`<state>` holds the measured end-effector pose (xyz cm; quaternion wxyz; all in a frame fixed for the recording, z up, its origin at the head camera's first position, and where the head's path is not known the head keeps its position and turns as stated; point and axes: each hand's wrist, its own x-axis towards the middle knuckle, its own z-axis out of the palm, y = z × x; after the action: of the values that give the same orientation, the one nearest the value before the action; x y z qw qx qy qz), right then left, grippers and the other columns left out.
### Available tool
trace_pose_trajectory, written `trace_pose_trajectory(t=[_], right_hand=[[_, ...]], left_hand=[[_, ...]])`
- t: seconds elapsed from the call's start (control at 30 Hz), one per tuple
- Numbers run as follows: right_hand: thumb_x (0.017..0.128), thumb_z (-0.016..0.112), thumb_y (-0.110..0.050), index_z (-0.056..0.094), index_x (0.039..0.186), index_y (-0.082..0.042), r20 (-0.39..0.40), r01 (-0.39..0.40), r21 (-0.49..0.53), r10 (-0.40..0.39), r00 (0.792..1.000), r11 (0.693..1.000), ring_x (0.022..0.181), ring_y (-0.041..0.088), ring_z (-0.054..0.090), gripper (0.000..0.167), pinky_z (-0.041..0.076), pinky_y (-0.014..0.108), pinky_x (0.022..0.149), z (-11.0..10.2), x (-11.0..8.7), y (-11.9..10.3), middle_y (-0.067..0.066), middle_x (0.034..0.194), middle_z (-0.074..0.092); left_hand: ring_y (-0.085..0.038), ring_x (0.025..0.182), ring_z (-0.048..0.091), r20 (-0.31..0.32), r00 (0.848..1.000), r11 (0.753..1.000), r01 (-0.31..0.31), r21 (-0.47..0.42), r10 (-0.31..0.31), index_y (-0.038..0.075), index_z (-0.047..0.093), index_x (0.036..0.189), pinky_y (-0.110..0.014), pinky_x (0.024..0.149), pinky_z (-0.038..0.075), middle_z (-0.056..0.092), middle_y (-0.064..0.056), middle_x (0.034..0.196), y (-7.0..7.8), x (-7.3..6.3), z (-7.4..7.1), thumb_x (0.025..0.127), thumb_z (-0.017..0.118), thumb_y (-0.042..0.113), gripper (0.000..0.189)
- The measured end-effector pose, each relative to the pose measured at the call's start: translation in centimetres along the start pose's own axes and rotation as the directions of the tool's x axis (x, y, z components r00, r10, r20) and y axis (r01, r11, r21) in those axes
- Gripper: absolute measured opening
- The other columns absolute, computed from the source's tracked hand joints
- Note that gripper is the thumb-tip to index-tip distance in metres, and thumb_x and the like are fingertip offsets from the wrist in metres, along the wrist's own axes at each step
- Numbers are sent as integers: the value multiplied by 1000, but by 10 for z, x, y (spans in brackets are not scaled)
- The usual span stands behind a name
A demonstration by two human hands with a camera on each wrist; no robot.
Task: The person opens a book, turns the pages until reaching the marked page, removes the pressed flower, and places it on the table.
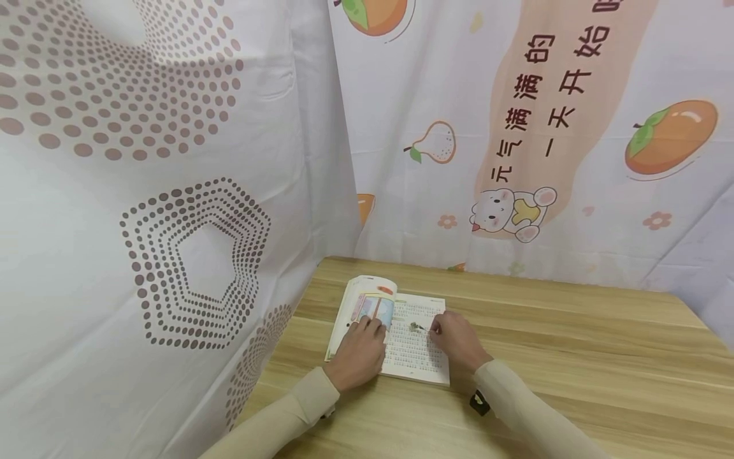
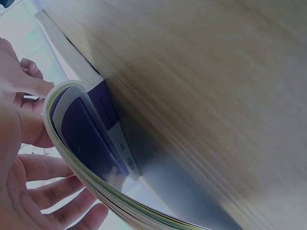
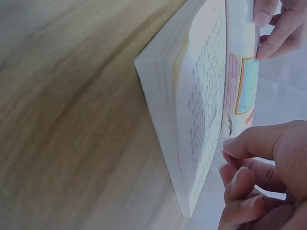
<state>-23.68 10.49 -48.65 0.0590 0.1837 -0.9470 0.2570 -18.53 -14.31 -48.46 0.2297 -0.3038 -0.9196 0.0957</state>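
A thick open book lies on the table, its right page full of print and its left pages curving up with a coloured picture. My left hand rests on the left pages near the fold, and in the left wrist view its fingers spread along the bent stack of pages. My right hand is over the right page's outer edge. Between thumb and forefinger it pinches a thin slip with a dark green sprig-like ornament; the fingertips hide its near end.
The wood-grain table extends to the right of the book. A patterned white cloth hangs along the left side, and a curtain with fruit prints hangs behind the table. A small black device sits under the right cuff.
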Motion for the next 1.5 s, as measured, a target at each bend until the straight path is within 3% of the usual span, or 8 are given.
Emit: trace_pose_trajectory(t=[0.27,0.57,0.87,1.5], right_hand=[[88,75,-5,74,83,-7,-6,-22,-12,22,1000,1000,70,13,56,5,50,32,64,-9,-5,6,-1,78,63],[87,75,-4,73,81,-8,-34,-31,-4,31,999,1000,73,16,58,8,52,36,67,-22,-11,17,0,78,64],[85,70,-1,72,81,-8,-57,-27,2,27,998,1000,72,15,60,8,54,36,68,-31,-17,28,0,78,66],[87,69,-5,72,85,-5,-62,-88,-23,86,994,996,77,18,63,4,56,40,72,-47,-30,53,3,83,69]], left_hand=[[-26,97,58,-44,999,998,-11,-64,8,-2,74,116,-31,73,51,67,-13,112,-1,-1,4,94,69,21,33],[-25,91,57,-99,995,995,-7,-103,-3,-4,75,114,-30,68,48,67,-15,109,-3,0,6,90,72,20,34],[-25,92,56,-60,998,992,16,-123,-24,-4,74,116,-31,68,47,67,-16,112,-2,0,4,92,72,22,35],[-25,93,56,-56,998,992,9,-129,-16,-4,73,116,-30,66,47,66,-16,114,-4,-1,3,94,70,22,34]])
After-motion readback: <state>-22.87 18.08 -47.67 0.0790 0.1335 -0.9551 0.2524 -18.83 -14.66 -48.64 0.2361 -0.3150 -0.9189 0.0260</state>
